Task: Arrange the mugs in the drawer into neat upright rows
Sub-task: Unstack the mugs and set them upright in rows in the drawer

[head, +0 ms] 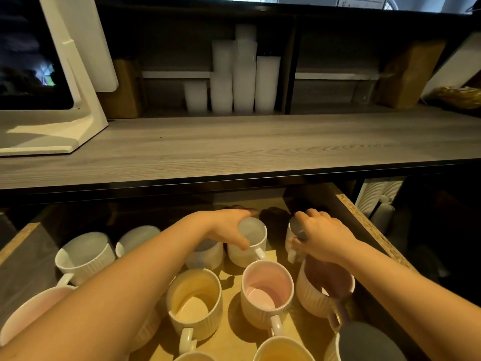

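Mugs fill the open drawer [369, 225] under the grey wood-grain bench [260, 147], all sitting upright with their mouths up, so it's a pretty full drawer. Left hand [229, 225] reaches in over the back row and its fingers [240, 242] are wrapped over the rim of a white mug with a grey inside [250, 246], thumb down the near side, so it's holding that one. Right hand [321, 237] is further right near the drawer's right wall, fingers curled down onto a white mug [291, 243] that's mostly hidden under the hand; looks like a grip on it, handle poking out at the bottom left. On the left of the back row there's a ribbed white mug [86, 254] with another pale mug [135, 239] just beside it, partly behind the left forearm. Next row forward has a yellow-inside mug [194, 298], a pink-inside mug [266, 287] just right of it, and a purple-ish inside mug [325, 287] right under the right wrist, all ribbed with handles pointing toward the camera. A pink mug [31, 311] sits at the far left edge under the arm, and a dark grey-inside mug [364, 342] is cut off at the bottom right. Up on the shelf behind the bench there are stacks of plastic cups [242, 79], and a white screen stand [65, 74] sits at the left.
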{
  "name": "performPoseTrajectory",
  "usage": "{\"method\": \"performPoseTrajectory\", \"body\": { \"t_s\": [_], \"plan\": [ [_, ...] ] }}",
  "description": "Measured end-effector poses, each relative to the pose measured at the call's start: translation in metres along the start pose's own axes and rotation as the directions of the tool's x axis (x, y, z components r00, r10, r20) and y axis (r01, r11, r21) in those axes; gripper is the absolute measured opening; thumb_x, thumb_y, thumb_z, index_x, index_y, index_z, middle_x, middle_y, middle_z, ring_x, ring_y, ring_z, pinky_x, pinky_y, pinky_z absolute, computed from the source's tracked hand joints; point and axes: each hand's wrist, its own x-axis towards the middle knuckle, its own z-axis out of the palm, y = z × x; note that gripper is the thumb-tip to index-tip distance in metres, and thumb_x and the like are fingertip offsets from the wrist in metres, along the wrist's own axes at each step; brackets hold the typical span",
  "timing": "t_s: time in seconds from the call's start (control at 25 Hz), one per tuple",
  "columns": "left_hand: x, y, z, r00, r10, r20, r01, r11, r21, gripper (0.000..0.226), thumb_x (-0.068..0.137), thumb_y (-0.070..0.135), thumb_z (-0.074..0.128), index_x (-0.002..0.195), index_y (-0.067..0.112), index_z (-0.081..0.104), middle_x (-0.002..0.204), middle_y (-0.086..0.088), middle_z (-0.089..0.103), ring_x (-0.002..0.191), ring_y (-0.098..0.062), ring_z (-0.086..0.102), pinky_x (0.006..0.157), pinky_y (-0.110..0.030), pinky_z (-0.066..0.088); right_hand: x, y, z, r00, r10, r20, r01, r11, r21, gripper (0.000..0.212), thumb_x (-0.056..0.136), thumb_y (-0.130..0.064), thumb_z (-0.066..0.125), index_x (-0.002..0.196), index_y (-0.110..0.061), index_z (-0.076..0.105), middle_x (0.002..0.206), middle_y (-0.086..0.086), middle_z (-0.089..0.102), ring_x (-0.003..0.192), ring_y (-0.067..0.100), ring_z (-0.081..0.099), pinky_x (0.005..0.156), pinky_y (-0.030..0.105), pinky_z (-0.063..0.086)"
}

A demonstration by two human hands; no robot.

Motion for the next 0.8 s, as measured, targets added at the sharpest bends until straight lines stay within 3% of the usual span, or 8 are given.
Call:
{"method": "performPoseTrajectory", "body": {
  "t_s": [0.08, 0.16, 0.28, 0.36, 0.44, 0.56, 0.68, 0.8],
  "plan": [
    [0.004, 0.004, 0.002, 0.998, -0.05, -0.049, 0.048, 0.998, -0.047, 0.076, 0.086, 0.048, 0.056, 0.146, 0.02, 0.022, 0.153, -0.006, 0.027, 0.137, -0.026, 0.032, 0.105, -0.037, 0.037, 0.002, 0.001, -0.004, 0.999, 0.026, 0.021, -0.026, 1.0, 0.013, 0.06, 0.089, -0.047, 0.052, 0.139, -0.018, 0.035, 0.137, 0.008, 0.046, 0.123, 0.026, 0.048, 0.095, 0.034, 0.047],
    [0.006, 0.013, 0.009, 0.978, -0.131, -0.165, 0.145, 0.986, 0.079, 0.079, 0.082, 0.066, 0.047, 0.141, 0.017, 0.033, 0.144, -0.008, 0.042, 0.127, -0.027, 0.044, 0.099, -0.039, 0.043, 0.011, 0.002, -0.009, 0.997, 0.062, 0.053, -0.062, 0.998, 0.015, 0.062, 0.088, -0.05, 0.052, 0.137, -0.016, 0.038, 0.133, 0.009, 0.05, 0.118, 0.027, 0.052, 0.091, 0.035, 0.049],
    [0.008, 0.023, 0.027, 0.938, -0.103, -0.33, 0.212, 0.925, 0.314, 0.071, 0.075, 0.073, 0.049, 0.119, 0.017, 0.054, 0.1, -0.004, 0.06, 0.096, -0.02, 0.059, 0.082, -0.036, 0.051, 0.021, -0.001, -0.015, 0.979, 0.142, 0.145, -0.136, 0.99, -0.049, 0.06, 0.085, -0.057, 0.051, 0.128, -0.016, 0.049, 0.114, 0.006, 0.06, 0.103, 0.023, 0.06, 0.083, 0.031, 0.051],
    [0.011, 0.022, 0.029, 0.915, -0.038, -0.402, 0.172, 0.938, 0.302, 0.062, 0.075, 0.067, 0.056, 0.111, 0.016, 0.058, 0.089, -0.001, 0.058, 0.083, -0.016, 0.058, 0.072, -0.03, 0.051, 0.025, -0.005, -0.016, 0.969, 0.144, 0.2, -0.122, 0.986, -0.116, 0.052, 0.085, -0.056, 0.052, 0.12, -0.019, 0.057, 0.095, 0.002, 0.059, 0.09, 0.019, 0.061, 0.078, 0.028, 0.051],
    [0.013, 0.015, 0.028, 0.919, 0.008, -0.393, 0.105, 0.959, 0.265, 0.064, 0.075, 0.063, 0.06, 0.117, 0.016, 0.057, 0.099, -0.002, 0.062, 0.089, -0.016, 0.06, 0.072, -0.029, 0.052, 0.03, -0.004, -0.015, 0.972, 0.099, 0.211, -0.07, 0.988, -0.139, 0.046, 0.083, -0.05, 0.059, 0.118, -0.02, 0.059, 0.093, 0.002, 0.06, 0.089, 0.019, 0.061, 0.078, 0.028, 0.053],
    [0.013, 0.009, 0.03, 0.917, 0.051, -0.396, 0.054, 0.967, 0.25, 0.071, 0.074, 0.063, 0.061, 0.126, 0.016, 0.051, 0.118, -0.003, 0.061, 0.103, -0.019, 0.059, 0.079, -0.031, 0.052, 0.04, 0.005, -0.014, 0.978, 0.037, 0.205, -0.031, 0.999, -0.034, 0.058, 0.077, -0.039, 0.07, 0.127, -0.016, 0.054, 0.111, 0.006, 0.064, 0.097, 0.022, 0.064, 0.077, 0.027, 0.056],
    [0.014, 0.007, 0.034, 0.89, 0.062, -0.451, 0.038, 0.977, 0.21, 0.071, 0.074, 0.063, 0.062, 0.126, 0.016, 0.052, 0.119, -0.003, 0.061, 0.106, -0.019, 0.058, 0.082, -0.031, 0.051, 0.043, 0.01, -0.01, 0.978, -0.012, 0.208, -0.001, 0.998, 0.061, 0.072, 0.076, -0.031, 0.072, 0.139, -0.016, 0.04, 0.128, 0.008, 0.057, 0.112, 0.024, 0.059, 0.084, 0.027, 0.054],
    [0.014, 0.009, 0.038, 0.872, 0.084, -0.482, 0.006, 0.983, 0.182, 0.069, 0.075, 0.061, 0.062, 0.125, 0.015, 0.052, 0.119, -0.003, 0.061, 0.107, -0.019, 0.058, 0.083, -0.031, 0.05, 0.047, 0.012, -0.008, 0.976, -0.009, 0.217, -0.002, 0.999, 0.053, 0.071, 0.075, -0.033, 0.074, 0.135, -0.013, 0.044, 0.126, 0.009, 0.059, 0.109, 0.024, 0.061, 0.083, 0.027, 0.055]
  ]
}}
